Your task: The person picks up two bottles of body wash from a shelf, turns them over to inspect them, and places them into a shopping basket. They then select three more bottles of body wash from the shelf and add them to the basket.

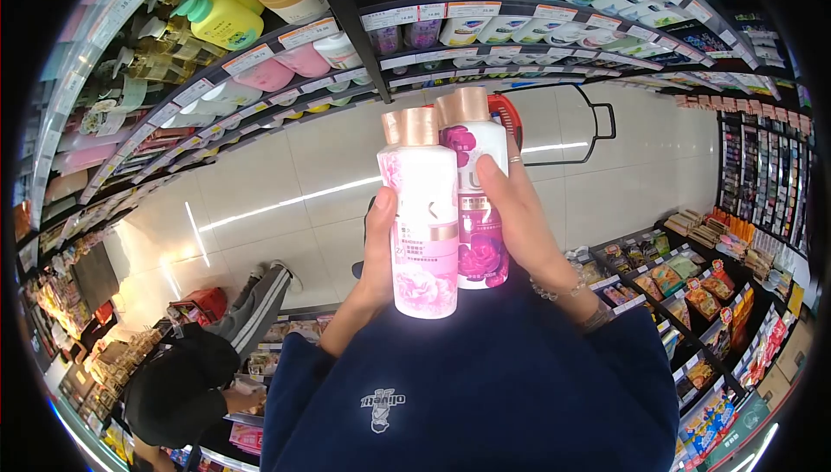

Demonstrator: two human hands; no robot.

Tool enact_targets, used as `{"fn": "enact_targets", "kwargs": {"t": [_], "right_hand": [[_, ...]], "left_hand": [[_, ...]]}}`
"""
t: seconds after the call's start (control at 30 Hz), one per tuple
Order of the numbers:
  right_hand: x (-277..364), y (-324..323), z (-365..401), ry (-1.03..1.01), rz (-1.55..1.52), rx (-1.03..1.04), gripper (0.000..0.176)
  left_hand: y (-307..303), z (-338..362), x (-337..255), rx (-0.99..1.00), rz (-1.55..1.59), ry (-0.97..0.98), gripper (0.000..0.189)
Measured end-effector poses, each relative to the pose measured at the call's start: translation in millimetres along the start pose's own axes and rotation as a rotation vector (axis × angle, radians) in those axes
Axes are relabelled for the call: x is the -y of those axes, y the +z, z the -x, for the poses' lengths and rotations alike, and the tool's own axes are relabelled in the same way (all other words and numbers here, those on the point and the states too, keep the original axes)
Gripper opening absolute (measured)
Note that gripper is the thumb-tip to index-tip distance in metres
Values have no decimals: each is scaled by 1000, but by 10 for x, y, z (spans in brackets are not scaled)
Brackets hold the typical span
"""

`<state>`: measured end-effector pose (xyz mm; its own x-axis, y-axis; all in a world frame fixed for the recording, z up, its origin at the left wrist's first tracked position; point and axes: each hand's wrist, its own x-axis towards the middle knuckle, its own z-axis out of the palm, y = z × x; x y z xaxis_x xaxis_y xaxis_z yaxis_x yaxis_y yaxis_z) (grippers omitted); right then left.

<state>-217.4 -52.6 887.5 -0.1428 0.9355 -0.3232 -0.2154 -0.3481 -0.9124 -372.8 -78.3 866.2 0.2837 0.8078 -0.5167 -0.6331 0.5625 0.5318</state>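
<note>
View from a head camera looking down in a shop aisle. The person's left hand point(378, 251) holds a pale pink plastic bottle point(422, 212) with a rose-gold cap. Its grip is clenched round the lower half of the bottle, with the thumb on the front edge.

The right hand point(518, 217), which wears a ring and a beaded bracelet, holds a white plastic bottle point(478, 251) printed with magenta roses and fitted with the same kind of cap. This grip is also closed round its bottle, with the thumb across the label.

Both bottles are upright and touch side by side, raised in front of the person's navy sweatshirt point(485, 385). Their printed fronts face the camera, probably so the two labels can be read together.

Behind the bottles, a red plastic shopping basket point(509, 117) with a black wire handle point(597, 126) sits on the pale tiled floor point(286, 178). Dark shelves point(485, 13) of toiletries with price tags curve overhead. Racks of packaged snacks point(692, 290) run along the right.

At the lower left another person point(186, 377), in dark clothes, crouches beside low shelving.
</note>
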Motion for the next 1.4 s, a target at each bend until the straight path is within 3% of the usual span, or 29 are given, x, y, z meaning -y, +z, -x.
{"fn": "enact_targets", "kwargs": {"t": [0.27, 0.43, 0.53, 0.93, 1.4], "right_hand": [[-37, -35, 73, 41, -55, -19, 50], [-70, -27, 110, 10, -9, 75, 81], [-55, -47, 79, 29, -17, 84, 87], [-51, -88, 3, -149, 136, 67, 89], [129, -69, 88, 7, -108, -11, 69]], "left_hand": [[10, 12, 43, -1, 81, 30, 57], [20, 16, 90, -5, 87, 35, 57], [-12, 27, 106, 37, 82, 54, 58], [7, 89, 70, 111, 3, 2, 73], [156, 47, -60, 112, 81, -21, 71]]}}
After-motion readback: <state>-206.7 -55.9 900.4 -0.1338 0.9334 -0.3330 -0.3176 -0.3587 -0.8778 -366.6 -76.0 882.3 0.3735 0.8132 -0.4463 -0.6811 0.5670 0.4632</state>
